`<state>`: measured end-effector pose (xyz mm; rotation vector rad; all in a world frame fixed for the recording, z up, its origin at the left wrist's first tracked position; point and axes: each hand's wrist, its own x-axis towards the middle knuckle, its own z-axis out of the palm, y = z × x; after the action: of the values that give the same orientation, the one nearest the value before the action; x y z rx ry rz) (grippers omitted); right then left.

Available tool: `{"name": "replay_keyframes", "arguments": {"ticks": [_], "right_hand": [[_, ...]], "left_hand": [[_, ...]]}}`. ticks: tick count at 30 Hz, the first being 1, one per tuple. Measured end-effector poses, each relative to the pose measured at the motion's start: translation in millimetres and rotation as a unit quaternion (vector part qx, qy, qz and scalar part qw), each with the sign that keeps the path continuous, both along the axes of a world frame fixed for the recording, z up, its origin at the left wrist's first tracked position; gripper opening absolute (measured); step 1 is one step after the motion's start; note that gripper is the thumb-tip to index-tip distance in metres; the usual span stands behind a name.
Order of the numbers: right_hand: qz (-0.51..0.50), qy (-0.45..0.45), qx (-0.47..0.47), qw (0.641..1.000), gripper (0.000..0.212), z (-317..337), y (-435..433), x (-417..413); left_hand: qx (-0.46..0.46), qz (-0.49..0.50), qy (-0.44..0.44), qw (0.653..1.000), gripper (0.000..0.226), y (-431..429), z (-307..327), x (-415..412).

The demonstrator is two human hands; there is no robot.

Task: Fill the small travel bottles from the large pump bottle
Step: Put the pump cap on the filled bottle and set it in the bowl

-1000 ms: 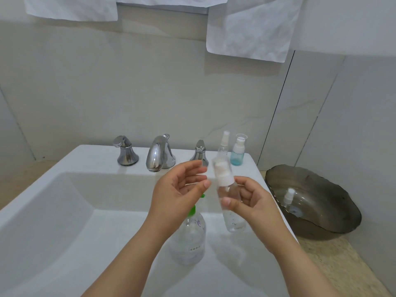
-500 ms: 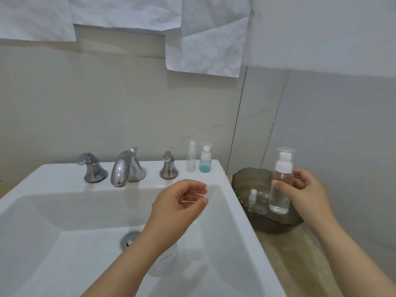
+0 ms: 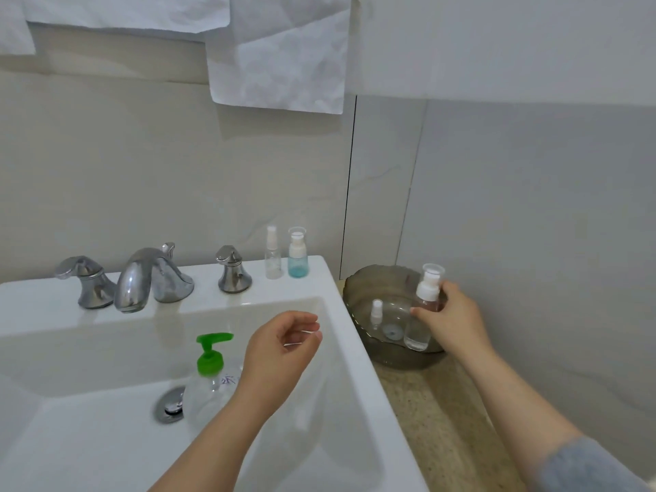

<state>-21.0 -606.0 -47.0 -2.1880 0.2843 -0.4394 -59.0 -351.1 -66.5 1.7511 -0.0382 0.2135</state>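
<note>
White sink (image 3: 319, 278), speckled counter (image 3: 436, 420); right hand (image 3: 458, 321) grips bottle (image 3: 417, 335).

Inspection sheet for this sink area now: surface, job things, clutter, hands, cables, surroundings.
Surface: white sink, beige counter beside it.
Job's things: green-topped pump bottle upright in the basin; clear spray bottle and blue-tinted bottle on the ledge; tiny bottle in the grey bowl.
Clutter: nothing seen.
Hands: left hand loosely curled, empty; right hand grips a clear travel bottle upright at the bowl.
Cables: nothing seen.
Surroundings: faucet, tiled wall, hanging paper sheets.
</note>
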Motion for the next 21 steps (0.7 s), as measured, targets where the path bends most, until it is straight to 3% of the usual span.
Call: {"name": "replay_keyframes", "arguments": {"ticks": [21], "right_hand": [[-0.031, 0.034, -0.032, 0.998, 0.052, -13, 25, 38]], "left_hand": [[-0.008, 0.005, 0.005, 1.000, 0.017, 7, -2, 12]]}}
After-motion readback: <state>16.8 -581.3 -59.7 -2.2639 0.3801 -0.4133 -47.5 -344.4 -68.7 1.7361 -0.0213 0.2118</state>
